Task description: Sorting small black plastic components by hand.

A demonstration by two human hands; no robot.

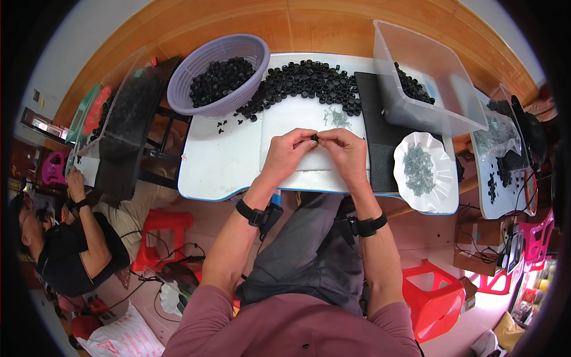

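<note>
Over the front of the white table [217, 169], my left hand [284, 156] and my right hand [347, 153] meet with thumbs and fingertips pinched together. A small black round part [314, 137] shows between them, held from both sides; its detail is too small to make out. Just beyond my right fingers lies a small heap of clear, pale pieces [339, 118]. Behind that spreads a wide pile of black round parts [309, 80], like small caps or knobs. A scalloped white dish [443, 178] of similar clear pieces [419, 169] stands to the right.
A purple basket [262, 47] with black parts tilts at the back left. At the back right, a clear plastic bin [440, 119] rests on a black mat [377, 131]. Red stools [431, 300] stand on the floor. At far left another person [77, 250] sits at a dark table.
</note>
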